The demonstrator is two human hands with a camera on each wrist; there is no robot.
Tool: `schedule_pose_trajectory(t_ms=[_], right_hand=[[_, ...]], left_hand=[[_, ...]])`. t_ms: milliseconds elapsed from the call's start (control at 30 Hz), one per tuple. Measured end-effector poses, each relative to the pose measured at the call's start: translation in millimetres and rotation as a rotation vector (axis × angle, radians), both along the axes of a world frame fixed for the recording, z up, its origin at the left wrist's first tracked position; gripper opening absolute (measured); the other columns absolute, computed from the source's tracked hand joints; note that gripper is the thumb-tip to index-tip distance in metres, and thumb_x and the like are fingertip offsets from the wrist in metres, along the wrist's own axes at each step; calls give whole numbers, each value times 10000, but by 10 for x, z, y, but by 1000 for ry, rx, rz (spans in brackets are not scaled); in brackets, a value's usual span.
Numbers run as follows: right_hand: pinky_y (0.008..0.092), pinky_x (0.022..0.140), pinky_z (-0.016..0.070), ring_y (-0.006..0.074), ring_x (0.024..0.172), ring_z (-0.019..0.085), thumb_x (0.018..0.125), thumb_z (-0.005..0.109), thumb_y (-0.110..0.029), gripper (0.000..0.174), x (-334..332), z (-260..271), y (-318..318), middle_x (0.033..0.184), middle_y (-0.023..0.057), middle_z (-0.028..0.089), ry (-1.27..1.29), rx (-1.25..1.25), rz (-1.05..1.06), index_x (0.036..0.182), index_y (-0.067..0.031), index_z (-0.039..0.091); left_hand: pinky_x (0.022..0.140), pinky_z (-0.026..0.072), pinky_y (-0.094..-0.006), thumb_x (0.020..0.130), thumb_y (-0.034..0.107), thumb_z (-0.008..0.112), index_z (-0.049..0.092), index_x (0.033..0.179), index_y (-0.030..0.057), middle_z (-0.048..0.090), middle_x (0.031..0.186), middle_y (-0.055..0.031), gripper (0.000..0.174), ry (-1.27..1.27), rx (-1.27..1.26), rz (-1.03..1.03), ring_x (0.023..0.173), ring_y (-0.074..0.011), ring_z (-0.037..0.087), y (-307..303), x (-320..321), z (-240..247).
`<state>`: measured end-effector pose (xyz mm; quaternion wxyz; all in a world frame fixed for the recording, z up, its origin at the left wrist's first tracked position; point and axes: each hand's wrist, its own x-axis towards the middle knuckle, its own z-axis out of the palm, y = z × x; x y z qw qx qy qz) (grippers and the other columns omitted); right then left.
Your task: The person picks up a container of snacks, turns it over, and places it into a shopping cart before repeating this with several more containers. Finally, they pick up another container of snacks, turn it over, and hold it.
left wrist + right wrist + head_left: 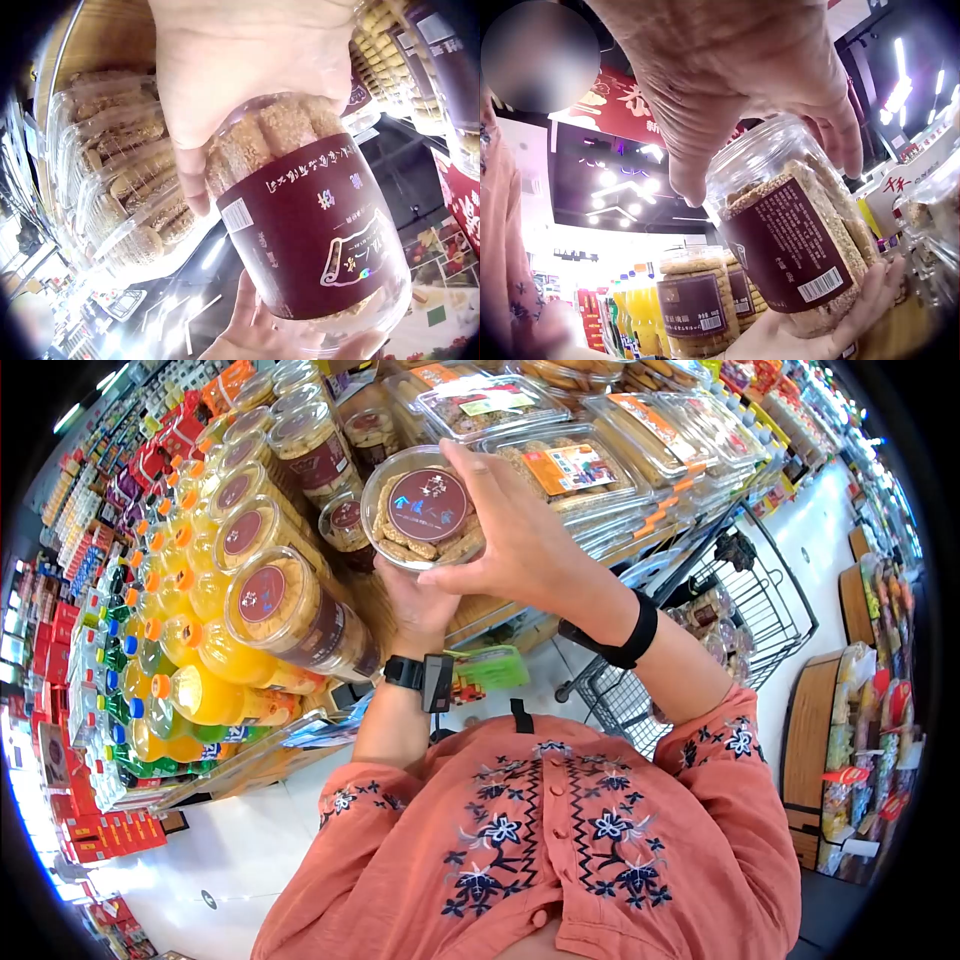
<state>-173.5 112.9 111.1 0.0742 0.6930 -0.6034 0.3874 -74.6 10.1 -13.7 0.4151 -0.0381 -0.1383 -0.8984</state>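
Observation:
Between my two hands is a clear plastic jar of sesame biscuit sticks, with a maroon label round its side and a round maroon sticker on its lid. My right hand grips it at the lid end, thumb and fingers spread round the rim. The left hand holds the base from below, mostly hidden by the jar in the head view. In the right wrist view the jar tilts, its barcode showing, with left fingers curled round the bottom. Similar jars stand close beside it.
Orange drink bottles stand left of the jars on the display. Clear boxes of baked goods are stacked at the back right. A shopping cart with packages in it stands at the right, near a wooden shelf unit.

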Motion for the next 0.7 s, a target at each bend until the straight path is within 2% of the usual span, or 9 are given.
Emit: schedule_pose_trajectory(t_ms=[100, 200, 300, 400, 500, 600, 700], right_hand=[[472, 1103, 424, 407, 1312, 510, 714, 899, -395, 1108, -35, 67, 8, 1436, 236, 504, -19, 29, 45, 1572, -23, 305], [470, 1151, 395, 404, 1392, 457, 703, 909, -366, 1121, -100, 65, -2, 1498, 231, 463, 36, 12, 105, 1579, -29, 295], [468, 1189, 363, 404, 1448, 399, 695, 915, -345, 1131, -198, 72, -16, 1548, 221, 416, 49, 81, 186, 1587, -43, 289], [470, 1194, 356, 405, 1463, 376, 690, 918, -340, 1142, -295, 59, -34, 1567, 213, 393, 78, 143, 204, 1596, -60, 283], [472, 1200, 349, 410, 1471, 363, 678, 926, -348, 1161, -340, 8, -38, 1575, 222, 379, 159, 180, 146, 1600, -68, 278], [477, 1202, 347, 418, 1465, 369, 669, 932, -372, 1173, -305, -54, -39, 1580, 226, 366, 169, 168, 144, 1597, -67, 283], [479, 1104, 453, 445, 1371, 485, 654, 924, -436, 1151, -243, -128, -67, 1547, 259, 398, 167, 121, 132, 1563, -45, 338]], left_hand=[[1178, 383, -559, 1051, 501, 411, 437, 1513, 99, 489, 1533, -111, 613, 43, 38, -67, 1398, -335, 475, -111, 50, -43], [1201, 360, -527, 1051, 492, 419, 436, 1518, 93, 493, 1531, -117, 615, 71, -38, -160, 1415, -326, 459, -143, 146, -26], [1195, 359, -549, 1053, 489, 414, 440, 1518, 92, 491, 1533, -128, 611, -36, -11, -84, 1420, -329, 455, -156, 175, -97], [1203, 347, -548, 1063, 516, 396, 426, 1536, 101, 474, 1556, -116, 630, -21, 24, -99, 1431, -324, 446, -133, 178, -118], [1220, 336, -534, 1070, 572, 385, 416, 1545, 121, 468, 1565, -96, 656, -23, 39, -56, 1457, -305, 424, -106, 121, -200], [1215, 358, -528, 1079, 564, 383, 418, 1540, 126, 474, 1559, -93, 637, -31, 42, -42, 1449, -298, 440, -144, 55, -308], [1207, 376, -519, 1089, 498, 410, 432, 1524, 108, 491, 1542, -103, 584, -42, 48, -17, 1422, -300, 469, -166, 40, -330]])
